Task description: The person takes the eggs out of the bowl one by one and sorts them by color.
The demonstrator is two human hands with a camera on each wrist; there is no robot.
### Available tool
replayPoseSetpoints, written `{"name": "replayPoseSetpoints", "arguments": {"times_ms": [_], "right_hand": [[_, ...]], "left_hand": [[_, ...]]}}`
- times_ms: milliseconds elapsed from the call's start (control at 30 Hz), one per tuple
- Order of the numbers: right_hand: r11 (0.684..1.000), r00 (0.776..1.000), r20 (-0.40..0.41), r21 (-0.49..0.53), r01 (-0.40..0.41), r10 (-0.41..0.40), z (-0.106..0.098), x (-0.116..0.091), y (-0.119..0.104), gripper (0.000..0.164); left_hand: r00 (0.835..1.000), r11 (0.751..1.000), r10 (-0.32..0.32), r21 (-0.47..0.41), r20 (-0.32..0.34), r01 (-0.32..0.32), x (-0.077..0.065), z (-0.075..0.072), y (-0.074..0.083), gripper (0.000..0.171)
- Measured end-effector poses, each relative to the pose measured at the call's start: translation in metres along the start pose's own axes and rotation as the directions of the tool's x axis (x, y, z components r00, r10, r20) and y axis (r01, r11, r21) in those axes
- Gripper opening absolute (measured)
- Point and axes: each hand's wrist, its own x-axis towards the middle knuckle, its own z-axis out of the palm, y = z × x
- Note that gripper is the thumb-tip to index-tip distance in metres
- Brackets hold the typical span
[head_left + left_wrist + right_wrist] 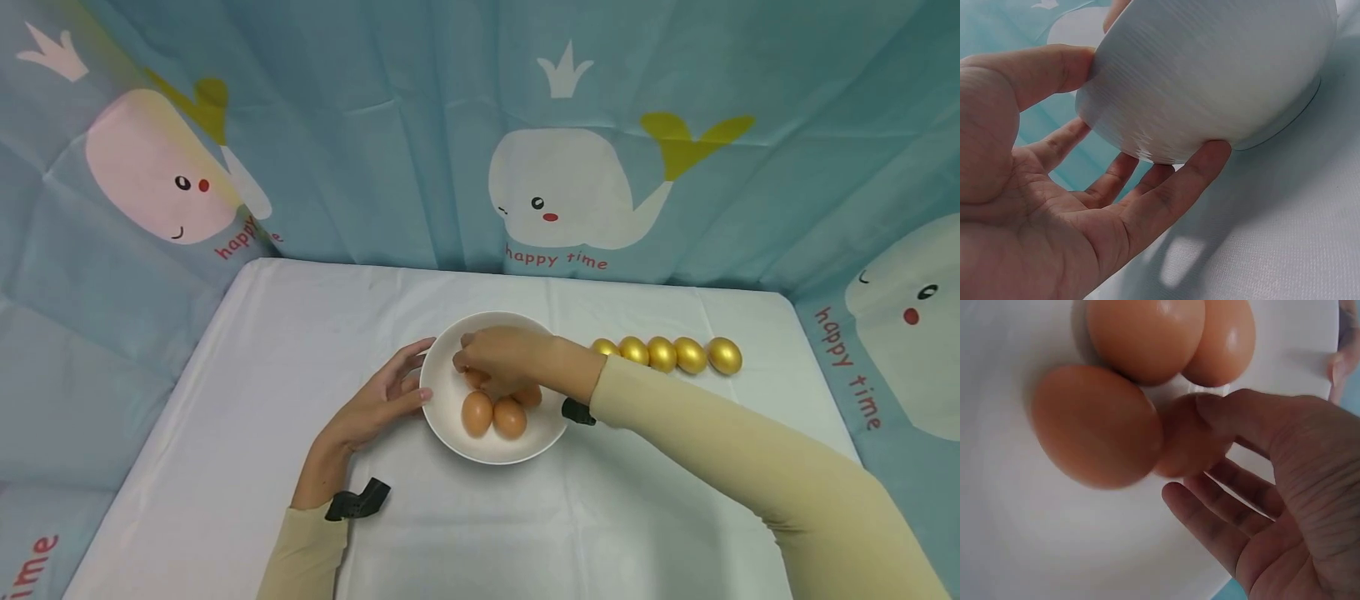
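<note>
A white bowl (444,417) stands on the table with several brown eggs (477,414) inside. My left hand (377,408) holds the bowl at its left side. In the left wrist view, the thumb touches near the rim and the fingertips rest against the ribbed outer wall (1210,69). Reaching over from the right, my right hand (506,358) is inside the bowl. It grips one brown egg (1191,440), with the thumb on top and fingers beneath, as the right wrist view shows. That egg appears to touch a neighbouring egg (1097,428).
Several golden eggs (661,354) lie in a row to the right of the bowl, partly behind the right forearm. A white cloth (300,333) covers the table. Behind hangs a blue curtain (390,167) with whale prints.
</note>
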Motion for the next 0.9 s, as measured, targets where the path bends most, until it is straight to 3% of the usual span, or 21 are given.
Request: {"name": "replayPoseSetpoints", "arguments": {"times_ms": [133, 567, 900], "right_hand": [[0.999, 1.000, 0.012, 0.027, -0.021, 0.021, 0.000, 0.002, 0.001, 0.037], [0.995, 0.995, 0.040, 0.016, -0.097, 0.096, 0.006, 0.003, -0.003, 0.027], [0.990, 0.994, -0.003, 0.092, -0.107, 0.108, 0.008, 0.001, -0.006, 0.040]], "left_hand": [[1.000, 1.000, 0.002, -0.004, 0.001, -0.002, 0.000, 0.000, 0.000, 0.078], [1.000, 1.000, 0.016, -0.006, 0.011, -0.016, 0.001, 0.001, -0.004, 0.077], [1.000, 1.000, 0.005, 0.017, -0.002, -0.005, 0.001, -0.001, -0.002, 0.077]]}}
